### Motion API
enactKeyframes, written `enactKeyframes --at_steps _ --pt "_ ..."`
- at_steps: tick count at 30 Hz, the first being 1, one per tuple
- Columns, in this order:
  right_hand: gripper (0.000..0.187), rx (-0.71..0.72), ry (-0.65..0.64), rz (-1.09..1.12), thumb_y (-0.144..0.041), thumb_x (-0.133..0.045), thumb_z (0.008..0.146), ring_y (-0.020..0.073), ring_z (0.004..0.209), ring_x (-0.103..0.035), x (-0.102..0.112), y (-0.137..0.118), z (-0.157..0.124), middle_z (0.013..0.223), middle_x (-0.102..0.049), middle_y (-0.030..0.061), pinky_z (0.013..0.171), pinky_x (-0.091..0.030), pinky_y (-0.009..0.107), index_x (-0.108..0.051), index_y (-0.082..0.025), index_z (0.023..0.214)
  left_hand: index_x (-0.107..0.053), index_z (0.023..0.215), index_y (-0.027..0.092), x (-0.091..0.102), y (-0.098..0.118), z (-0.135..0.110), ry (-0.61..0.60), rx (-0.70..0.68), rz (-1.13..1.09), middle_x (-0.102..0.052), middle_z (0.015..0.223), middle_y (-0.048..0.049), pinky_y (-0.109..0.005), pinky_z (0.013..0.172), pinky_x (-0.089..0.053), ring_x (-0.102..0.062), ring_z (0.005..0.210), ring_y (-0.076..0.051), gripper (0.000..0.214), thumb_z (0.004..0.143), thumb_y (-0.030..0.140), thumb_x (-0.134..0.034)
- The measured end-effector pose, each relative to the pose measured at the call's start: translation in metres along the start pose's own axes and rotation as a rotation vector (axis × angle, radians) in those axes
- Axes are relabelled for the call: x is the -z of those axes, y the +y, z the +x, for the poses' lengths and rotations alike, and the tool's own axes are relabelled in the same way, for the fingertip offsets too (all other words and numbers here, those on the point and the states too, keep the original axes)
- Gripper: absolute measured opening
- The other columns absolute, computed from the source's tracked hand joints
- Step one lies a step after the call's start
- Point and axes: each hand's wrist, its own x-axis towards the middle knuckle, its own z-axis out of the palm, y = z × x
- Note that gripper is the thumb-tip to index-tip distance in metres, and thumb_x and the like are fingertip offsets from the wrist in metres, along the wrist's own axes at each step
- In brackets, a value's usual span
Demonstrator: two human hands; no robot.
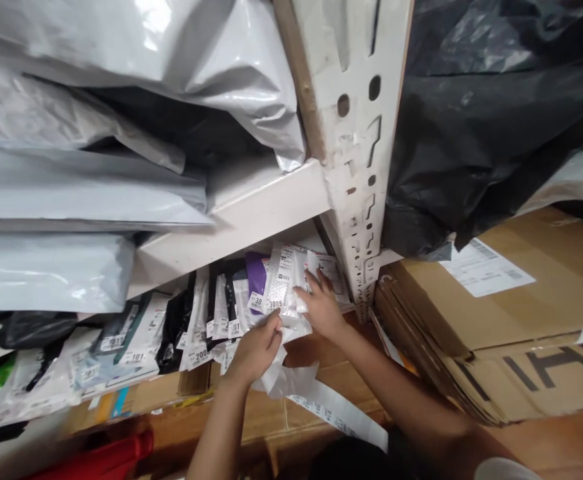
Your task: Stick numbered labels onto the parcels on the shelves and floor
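Under a white shelf board (251, 213) stands a row of small plastic parcels (206, 320) with numbered white labels. My left hand (256, 350) is closed in a pinch on a white parcel (284, 290) with a label reading 3005, at its lower edge. My right hand (321, 307) lies against the same parcel from the right, fingers spread over the packets behind it. A crumpled white bag and a long paper strip (336, 413) hang below my hands.
Grey and white poly bags (121, 100) are piled on the shelf above. A perforated metal upright (356, 153) stands in the middle. Right of it are black bags (481, 113) over flattened cardboard boxes (521, 320). Something red (106, 460) lies at the bottom left.
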Motion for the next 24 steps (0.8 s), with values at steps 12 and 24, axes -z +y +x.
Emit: enactKeyframes --at_steps 12,24 --pt "0.026 -0.088 0.179 0.065 -0.029 -0.07 0.078 0.0335 0.122 -0.048 -0.003 0.013 -0.006 0.131 -0.052 0.0143 0.099 -0.044 0.045 -0.066 -0.021 0.103 -0.049 0.092 0.024 0.003 0.005 0.007 0.023 0.037 -0.2 -0.065 0.105 -0.004 -0.032 0.088 -0.043 -0.06 0.098 -0.022 0.012 0.093 0.029 -0.038" --pt "0.031 -0.006 0.183 0.087 -0.011 -0.069 0.071 0.0311 0.13 -0.04 -0.014 0.021 -0.012 0.126 -0.053 0.0119 0.107 -0.038 0.044 -0.069 -0.023 0.099 -0.052 0.091 0.023 0.006 0.032 -0.028 0.222 0.044 -0.397 -0.061 0.087 -0.0004 -0.025 0.074 -0.04 -0.056 0.079 -0.017 0.011 0.092 0.033 -0.049"
